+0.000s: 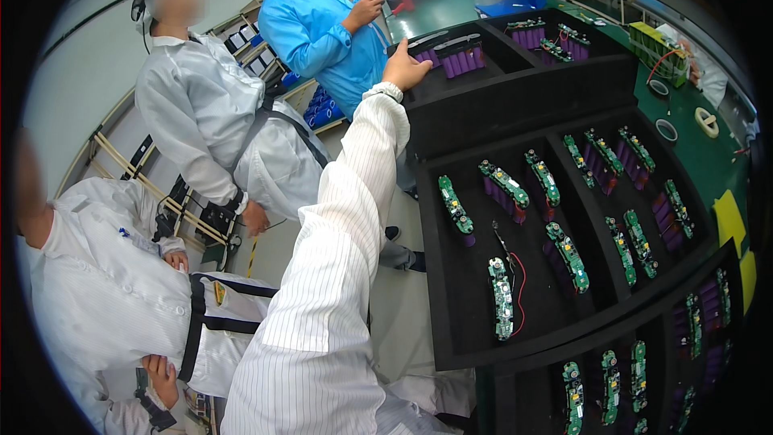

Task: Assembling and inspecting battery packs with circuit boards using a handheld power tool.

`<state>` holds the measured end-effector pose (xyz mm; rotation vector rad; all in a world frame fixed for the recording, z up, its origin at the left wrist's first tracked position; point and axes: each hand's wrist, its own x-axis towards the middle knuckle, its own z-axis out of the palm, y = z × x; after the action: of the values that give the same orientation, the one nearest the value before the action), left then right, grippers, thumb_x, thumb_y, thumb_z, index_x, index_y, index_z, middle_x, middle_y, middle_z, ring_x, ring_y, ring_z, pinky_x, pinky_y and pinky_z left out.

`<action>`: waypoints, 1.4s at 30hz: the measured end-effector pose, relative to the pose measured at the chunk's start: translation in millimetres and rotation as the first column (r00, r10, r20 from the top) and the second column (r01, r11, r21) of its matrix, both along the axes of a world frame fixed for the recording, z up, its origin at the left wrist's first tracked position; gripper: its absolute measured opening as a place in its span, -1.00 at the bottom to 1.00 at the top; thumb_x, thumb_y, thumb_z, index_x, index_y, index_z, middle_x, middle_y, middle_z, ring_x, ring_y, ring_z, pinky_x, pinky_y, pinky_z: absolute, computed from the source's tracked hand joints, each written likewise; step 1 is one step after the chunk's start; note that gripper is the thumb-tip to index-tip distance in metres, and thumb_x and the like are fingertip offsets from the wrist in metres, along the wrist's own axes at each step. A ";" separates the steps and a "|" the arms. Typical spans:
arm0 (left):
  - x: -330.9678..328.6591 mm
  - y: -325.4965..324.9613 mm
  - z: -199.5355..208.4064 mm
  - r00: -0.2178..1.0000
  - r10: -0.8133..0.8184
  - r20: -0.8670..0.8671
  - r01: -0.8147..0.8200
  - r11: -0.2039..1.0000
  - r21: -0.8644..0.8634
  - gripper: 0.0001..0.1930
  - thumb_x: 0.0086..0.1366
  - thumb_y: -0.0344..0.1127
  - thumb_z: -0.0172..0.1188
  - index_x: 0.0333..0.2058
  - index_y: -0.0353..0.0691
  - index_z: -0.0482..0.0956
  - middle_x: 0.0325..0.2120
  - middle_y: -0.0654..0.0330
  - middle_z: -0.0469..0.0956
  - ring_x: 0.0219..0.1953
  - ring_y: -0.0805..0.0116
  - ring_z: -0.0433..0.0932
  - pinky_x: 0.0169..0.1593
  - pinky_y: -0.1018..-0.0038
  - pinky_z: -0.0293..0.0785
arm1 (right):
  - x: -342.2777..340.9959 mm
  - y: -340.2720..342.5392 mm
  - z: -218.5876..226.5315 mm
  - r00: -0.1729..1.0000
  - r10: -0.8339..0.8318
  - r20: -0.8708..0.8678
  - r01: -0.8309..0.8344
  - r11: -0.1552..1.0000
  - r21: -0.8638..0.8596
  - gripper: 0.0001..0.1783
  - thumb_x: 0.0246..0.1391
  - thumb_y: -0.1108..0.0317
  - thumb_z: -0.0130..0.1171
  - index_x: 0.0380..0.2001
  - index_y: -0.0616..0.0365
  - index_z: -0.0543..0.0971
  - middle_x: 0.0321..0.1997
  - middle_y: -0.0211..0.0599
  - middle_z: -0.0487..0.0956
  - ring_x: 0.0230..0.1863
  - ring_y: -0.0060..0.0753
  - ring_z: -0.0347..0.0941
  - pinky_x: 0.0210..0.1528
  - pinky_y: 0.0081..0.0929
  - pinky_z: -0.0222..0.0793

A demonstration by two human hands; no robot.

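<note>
My left arm, in a white pinstriped sleeve, reaches up through the middle of the view. At its end my left hand (405,69) is closed over the left rim of the far black tray (515,80); some of its fingers are hidden behind the wall. Purple-wrapped battery packs (464,62) stand in that tray beside the hand, some topped with green circuit boards (555,51). Nearer to me, a larger black tray (475,346) holds several more packs with green boards. One circuit board (501,298) there has a red wire looping from it. My right hand is out of view.
Another black tray (515,403) with boards sits at lower right. A green worktable (700,153) carries tape rolls (706,122), a green battery block (656,52) and yellow sheets (730,221). Two people in white (193,105) (121,274) and one in blue (322,40) stand left and beyond.
</note>
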<state>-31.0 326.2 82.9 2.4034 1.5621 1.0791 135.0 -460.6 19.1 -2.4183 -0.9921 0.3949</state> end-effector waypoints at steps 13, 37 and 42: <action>-0.6 -1.2 -0.9 1.000 0.001 0.008 -0.001 1.000 0.000 0.05 0.11 -0.12 0.45 0.38 -0.57 0.01 -0.48 0.19 0.67 -0.41 0.42 0.64 -0.27 0.51 0.54 | 1.3 6.1 10.4 1.000 0.003 -0.024 -0.004 0.999 -0.034 -0.79 0.23 0.34 0.22 -0.21 0.25 0.71 -0.36 0.05 0.66 -0.34 -0.01 0.63 -0.28 -0.21 0.60; -5.1 -8.0 5.7 0.992 -0.037 0.124 0.051 0.993 -0.109 0.21 0.11 -0.08 0.47 0.42 -0.55 -0.23 -0.47 0.15 0.67 -0.40 0.40 0.64 -0.26 0.51 0.54 | 23.2 -43.3 -43.1 0.975 0.116 -0.189 -0.139 0.984 -0.115 -0.71 0.23 0.23 0.22 -0.11 0.16 0.72 -0.34 0.05 0.65 -0.31 0.03 0.62 -0.21 -0.20 0.57; 23.0 9.8 9.2 0.997 -0.053 0.053 0.057 0.995 -0.085 0.25 0.14 -0.11 0.47 0.42 -0.53 -0.36 -0.46 0.11 0.67 -0.41 0.41 0.65 -0.28 0.56 0.55 | -6.2 -24.7 -19.8 0.983 -0.092 -0.161 0.073 0.991 -0.115 -0.72 0.23 0.24 0.21 -0.13 0.18 0.72 -0.33 0.05 0.66 -0.32 0.04 0.62 -0.22 -0.21 0.58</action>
<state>-8.0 336.0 92.1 2.3300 1.4859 1.0309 128.8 -485.3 -0.7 -2.4659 -0.8139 0.6247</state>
